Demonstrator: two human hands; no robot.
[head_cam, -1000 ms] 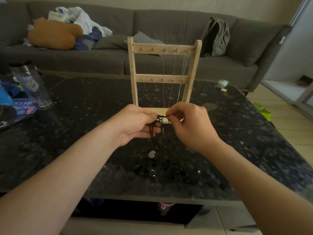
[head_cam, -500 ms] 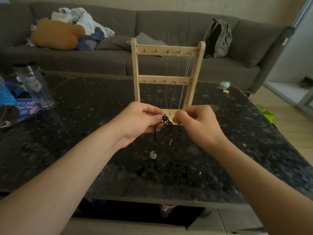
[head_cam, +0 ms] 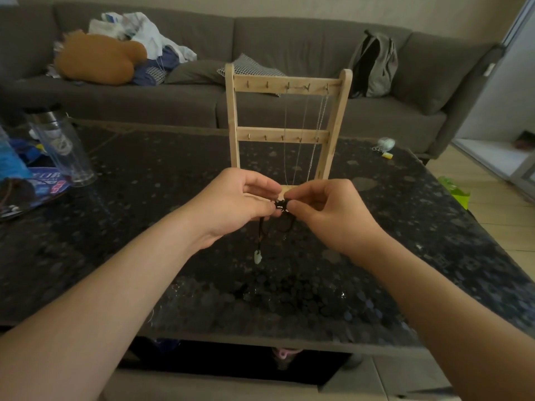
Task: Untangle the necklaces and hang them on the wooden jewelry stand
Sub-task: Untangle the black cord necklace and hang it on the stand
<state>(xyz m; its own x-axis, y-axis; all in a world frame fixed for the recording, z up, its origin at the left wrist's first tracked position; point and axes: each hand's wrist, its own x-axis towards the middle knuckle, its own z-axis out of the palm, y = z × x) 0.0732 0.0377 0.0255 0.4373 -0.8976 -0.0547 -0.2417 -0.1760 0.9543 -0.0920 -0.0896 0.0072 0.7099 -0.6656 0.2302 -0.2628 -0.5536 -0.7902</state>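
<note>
A wooden jewelry stand [head_cam: 234, 125] with two hook bars stands upright on the dark table [head_cam: 144, 227], just behind my hands. Thin silver chains [head_cam: 320, 123] hang from hooks on the right part of its top bar. Between my hands is a black cord necklace [head_cam: 280, 204], bunched into a small knot. My left hand [head_cam: 231, 206] and my right hand [head_cam: 327, 212] pinch the knot from either side, fingertips almost touching. Cord loops hang below, ending in a pale pendant [head_cam: 258, 256] that dangles over the table.
A clear tumbler [head_cam: 62, 149] and blue packaging [head_cam: 26, 180] sit at the table's left. Small white and yellow items [head_cam: 385, 146] lie at the far right corner. Behind is a grey sofa [head_cam: 289, 41] with a backpack [head_cam: 373, 65], an orange plush and clothes.
The hands have lifted slightly with the cord and drawn the tangle into a tighter knot between the fingertips. The pendant hangs more freely now. The stand has not moved.
</note>
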